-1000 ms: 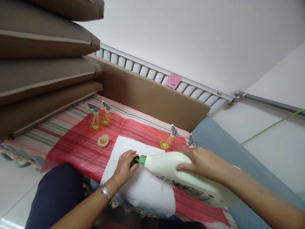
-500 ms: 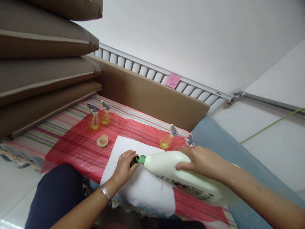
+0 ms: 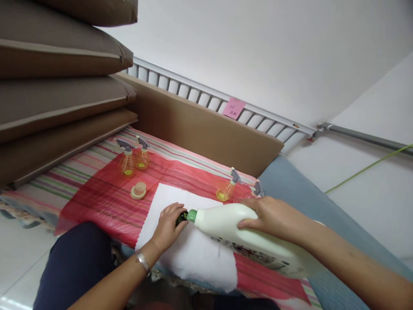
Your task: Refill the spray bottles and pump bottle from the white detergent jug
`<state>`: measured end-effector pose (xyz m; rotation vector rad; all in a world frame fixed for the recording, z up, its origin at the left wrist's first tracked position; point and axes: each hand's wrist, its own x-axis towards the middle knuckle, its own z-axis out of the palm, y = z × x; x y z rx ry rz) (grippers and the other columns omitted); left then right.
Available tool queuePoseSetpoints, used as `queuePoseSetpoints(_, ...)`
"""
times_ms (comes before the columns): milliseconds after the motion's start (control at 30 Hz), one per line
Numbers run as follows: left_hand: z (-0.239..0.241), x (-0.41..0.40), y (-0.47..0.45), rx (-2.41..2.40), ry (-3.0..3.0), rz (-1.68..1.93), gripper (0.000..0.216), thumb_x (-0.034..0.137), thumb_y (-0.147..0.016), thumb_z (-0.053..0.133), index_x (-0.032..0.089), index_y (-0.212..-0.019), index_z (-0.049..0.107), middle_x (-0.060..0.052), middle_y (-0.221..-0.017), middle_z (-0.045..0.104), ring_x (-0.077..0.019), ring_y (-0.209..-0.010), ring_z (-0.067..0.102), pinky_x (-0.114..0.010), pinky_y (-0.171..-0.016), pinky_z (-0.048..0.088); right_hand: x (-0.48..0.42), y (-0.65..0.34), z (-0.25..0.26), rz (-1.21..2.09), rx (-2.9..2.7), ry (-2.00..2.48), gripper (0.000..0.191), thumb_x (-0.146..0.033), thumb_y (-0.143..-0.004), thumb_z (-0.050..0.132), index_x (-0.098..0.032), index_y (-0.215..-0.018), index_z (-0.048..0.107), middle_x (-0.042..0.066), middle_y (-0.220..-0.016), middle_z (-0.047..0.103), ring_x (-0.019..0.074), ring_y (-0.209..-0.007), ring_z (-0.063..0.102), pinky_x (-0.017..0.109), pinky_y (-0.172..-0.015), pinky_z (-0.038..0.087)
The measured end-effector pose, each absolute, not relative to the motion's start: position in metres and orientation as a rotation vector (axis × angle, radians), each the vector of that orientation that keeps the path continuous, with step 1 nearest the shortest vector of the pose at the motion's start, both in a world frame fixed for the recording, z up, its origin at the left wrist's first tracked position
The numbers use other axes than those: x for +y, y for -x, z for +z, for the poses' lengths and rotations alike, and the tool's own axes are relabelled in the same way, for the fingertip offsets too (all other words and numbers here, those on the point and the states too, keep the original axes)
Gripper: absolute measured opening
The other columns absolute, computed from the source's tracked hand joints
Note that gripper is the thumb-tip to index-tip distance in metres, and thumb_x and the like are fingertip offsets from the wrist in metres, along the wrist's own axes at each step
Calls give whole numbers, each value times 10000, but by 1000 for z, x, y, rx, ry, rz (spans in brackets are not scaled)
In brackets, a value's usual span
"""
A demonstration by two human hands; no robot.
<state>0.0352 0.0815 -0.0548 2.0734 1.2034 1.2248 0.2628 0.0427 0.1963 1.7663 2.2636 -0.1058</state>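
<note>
We hold the jug (image 3: 226,219) in our right hand (image 3: 274,217), the grip closed around its upper side, thumb on the near face; it lies tipped almost flat above the white cloth (image 3: 193,258), green spout (image 3: 192,215) pointing left. Dark print runs along the jug's near side, but it is too blurred for us to read. Our left hand (image 3: 167,226) has its grip curled narrowly around a small dark bottle (image 3: 181,218) over the middle of the cloth, its mouth right at the spout; we cannot tell whether the two touch. Under the cloth a red sheet (image 3: 106,198) spreads over striped fabric (image 3: 61,183). On the sheet's far left stand two yellow spray bottles (image 3: 128,165), with a pale lid (image 3: 138,190) nearer us. Beyond the cloth, to the right, we see a yellow sprayer (image 3: 225,191) with a grey trigger, and another grey trigger (image 3: 257,189) just beside our right hand. Far back, on the radiator (image 3: 183,90), hangs a pink note (image 3: 234,107) with two handwritten lines: the upper looks to us like "311", the lower we cannot make out.
</note>
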Motion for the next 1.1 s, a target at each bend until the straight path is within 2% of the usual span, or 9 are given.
queuePoseSetpoints(233, -58, 83, -34, 1183, -2047, 1245, 305, 294, -806, 592, 250, -1108, 590, -78, -1199, 601, -269, -1171, 492, -505, -977, 398, 40, -265, 191, -158, 2303, -1813, 271, -492, -736, 643, -293, -918, 663, 23, -868, 709, 260, -797, 641, 293, -614, 399)
queuePoseSetpoints(400, -59, 85, -28, 1166, -2024, 1264, 303, 285, -805, 590, 241, -1105, 592, -85, -1198, 599, -258, -1156, 506, -487, -980, 409, 36, -273, 173, -302, 2325, -1897, 322, -498, -764, 612, -286, -1004, 649, 28, -924, 711, 256, -837, 641, 297, -669, 432)
queuePoseSetpoints(567, -59, 87, -22, 1173, -1977, 1288, 299, 294, -803, 598, 218, -1092, 594, -92, -1195, 601, -243, -1147, 515, -455, -998, 408, 28, -285, 142, -371, 2357, -2029, 303, -516, -758, 612, -255, -904, 658, 29, -886, 709, 250, -814, 636, 303, -685, 443)
queuePoseSetpoints(767, -66, 94, -10, 1127, -1941, 1257, 332, 304, -797, 606, 230, -1119, 576, -95, -1217, 588, -245, -1169, 509, -462, -1012, 400, 20, -300, 122, -548, 2429, -2328, 327, -504, -756, 600, -229, -923, 661, 33, -923, 704, 248, -832, 634, 314, -697, 459)
queuePoseSetpoints(900, -72, 95, -3, 1111, -1967, 1178, 502, 344, -716, 694, 230, -1180, 541, -118, -1315, 504, -274, -1235, 451, -484, -1042, 360, 25, -304, 113, -519, 2396, -2711, 343, -523, -722, 603, -195, -815, 632, 24, -717, 676, 221, -651, 607, 297, -589, 432)
queuePoseSetpoints(1000, -75, 95, 0, 1139, -1964, 1136, 598, 357, -666, 737, 238, -1210, 518, -124, -1366, 436, -294, -1269, 414, -495, -1056, 339, 38, -297, 94, -676, 2445, -3010, 346, -535, -702, 609, -193, -736, 577, -28, -521, 555, 172, -486, 515, 269, -493, 380)
queuePoseSetpoints(1100, -75, 95, 1, 1135, -1973, 1108, 657, 350, -640, 760, 241, -1230, 490, -129, -1360, 429, -301, -1280, 400, -507, -1066, 323, 58, -281, 62, -789, 2479, -3277, 371, -564, -687, 613, -205, -700, 516, -55, -477, 478, 152, -452, 464, 260, -480, 373)
